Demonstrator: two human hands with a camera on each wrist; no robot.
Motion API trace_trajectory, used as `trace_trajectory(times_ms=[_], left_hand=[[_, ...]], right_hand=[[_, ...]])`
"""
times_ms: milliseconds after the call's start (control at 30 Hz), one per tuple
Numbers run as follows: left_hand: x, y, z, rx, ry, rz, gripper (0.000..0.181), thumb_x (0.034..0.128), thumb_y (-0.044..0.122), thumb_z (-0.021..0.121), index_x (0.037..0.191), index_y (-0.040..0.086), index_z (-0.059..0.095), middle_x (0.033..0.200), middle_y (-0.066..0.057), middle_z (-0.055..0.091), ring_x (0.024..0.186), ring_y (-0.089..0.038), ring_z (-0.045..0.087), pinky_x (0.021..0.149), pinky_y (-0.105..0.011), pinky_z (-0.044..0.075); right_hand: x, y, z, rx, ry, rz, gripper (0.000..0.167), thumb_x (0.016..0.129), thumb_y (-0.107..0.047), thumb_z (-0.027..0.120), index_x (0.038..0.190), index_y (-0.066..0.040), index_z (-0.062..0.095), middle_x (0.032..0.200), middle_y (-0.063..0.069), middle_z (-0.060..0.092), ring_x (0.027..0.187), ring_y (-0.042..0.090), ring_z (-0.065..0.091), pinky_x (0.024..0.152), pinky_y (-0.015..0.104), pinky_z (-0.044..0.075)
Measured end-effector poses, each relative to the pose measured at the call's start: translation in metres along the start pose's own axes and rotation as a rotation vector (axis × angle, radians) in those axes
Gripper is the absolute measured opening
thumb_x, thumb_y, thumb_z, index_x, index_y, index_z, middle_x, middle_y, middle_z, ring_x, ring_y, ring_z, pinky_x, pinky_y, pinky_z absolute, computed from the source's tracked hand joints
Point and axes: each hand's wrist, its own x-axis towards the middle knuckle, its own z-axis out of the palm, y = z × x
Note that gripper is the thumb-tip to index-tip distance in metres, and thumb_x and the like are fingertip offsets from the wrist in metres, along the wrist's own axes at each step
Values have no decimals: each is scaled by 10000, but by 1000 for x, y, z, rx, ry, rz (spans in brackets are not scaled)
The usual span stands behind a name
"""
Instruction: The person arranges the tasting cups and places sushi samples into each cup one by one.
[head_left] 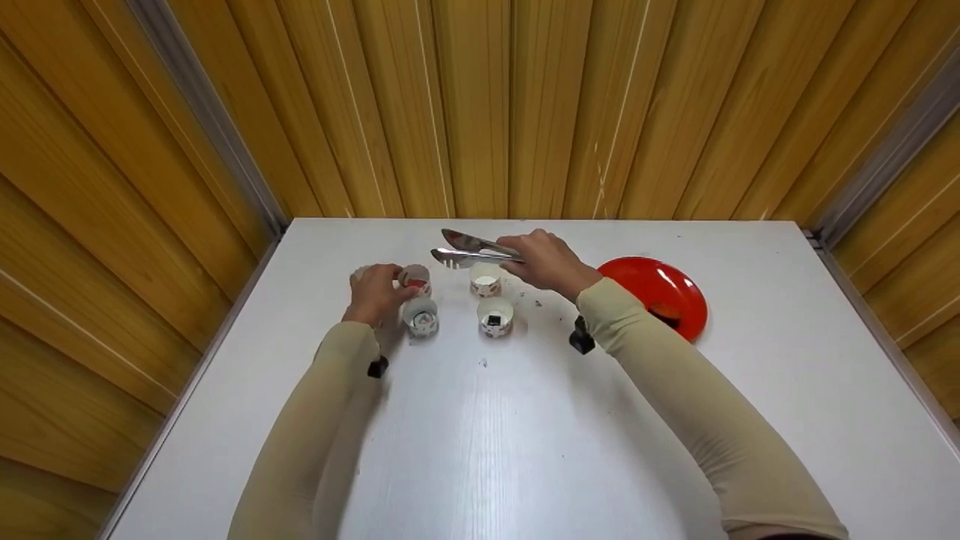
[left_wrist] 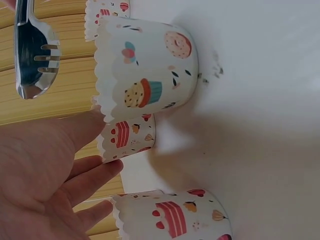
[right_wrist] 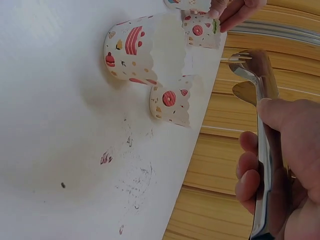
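Note:
My left hand (head_left: 373, 294) pinches the scalloped rim of a paper baking cup (head_left: 416, 285) with something red inside. Right beside it stands another baking cup (head_left: 421, 322), its contents unclear. Part of a third baking cup (head_left: 360, 271) shows behind the left hand. In my right hand (head_left: 547, 259) is a pair of metal serving tongs (right_wrist: 265, 155), held above the cups with its ends apart; one end has tines. Below the tongs sits a baking cup (head_left: 486, 286), and nearer me a cup (head_left: 496, 324) holds a small black square thing. Nothing shows between the tong ends.
A red plate (head_left: 694, 289) lies at the right, partly behind my right sleeve, with a dark orange-brown piece (head_left: 665, 313) on it. Dark crumbs and smears (right_wrist: 137, 185) mark the white table (head_left: 480, 435). Wood-pattern panels (head_left: 480, 112) rise along the back and sides.

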Motion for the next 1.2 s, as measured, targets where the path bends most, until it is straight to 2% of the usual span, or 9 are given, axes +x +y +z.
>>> trace_trajectory(times_ms=[233, 533, 700, 833, 1000, 1200], left_hand=[[4, -1, -1, 13, -11, 22, 465, 964, 270, 746, 1343, 19, 649, 1336, -151, 657, 1323, -366, 506, 1193, -625, 107], [8, 1, -3, 40, -20, 42, 425, 966, 277, 741, 1283, 2, 672, 1287, -160, 678, 1275, -377, 538, 1180, -633, 141], [8, 2, -4, 31, -37, 33, 436, 974, 289, 729, 1298, 5, 659, 1290, -158, 671, 1273, -372, 536, 1183, -625, 119], [6, 0, -6, 24, -53, 23, 475, 978, 305, 723, 1335, 4, 635, 1327, -164, 652, 1308, -377, 507, 1185, -626, 98], [3, -2, -10, 62, -32, 24, 582, 976, 342, 715, 1425, 4, 561, 1415, -201, 589, 1362, -413, 453, 1191, -626, 105], [1, 1, -12, 62, -19, 48, 616, 1000, 357, 681, 1486, 26, 500, 1474, -215, 533, 1418, -428, 396, 1204, -641, 51]], right_hand=[[-14, 13, -12, 38, -2, 46, 304, 1002, -198, 683, 1294, -116, 695, 985, 73, 732, 731, 220, 599, 646, 335, 516], [-40, 31, -35, 25, -34, 125, 404, 982, -257, 721, 1365, -140, 667, 1119, 95, 753, 773, 238, 642, 682, 350, 580], [-55, 41, -43, 30, -35, 152, 427, 973, -256, 732, 1380, -149, 656, 1106, 94, 754, 732, 234, 635, 631, 333, 565], [-67, 50, -47, 27, -21, 145, 411, 973, -230, 730, 1365, -128, 664, 1054, 93, 760, 702, 222, 613, 603, 319, 534], [-82, 63, -53, 7, 10, 117, 368, 972, -171, 714, 1331, -98, 676, 907, 81, 735, 638, 206, 548, 551, 320, 460], [-102, 74, -61, 8, 7, 167, 374, 966, -174, 721, 1333, -120, 675, 862, 37, 700, 642, 191, 533, 549, 317, 440]])
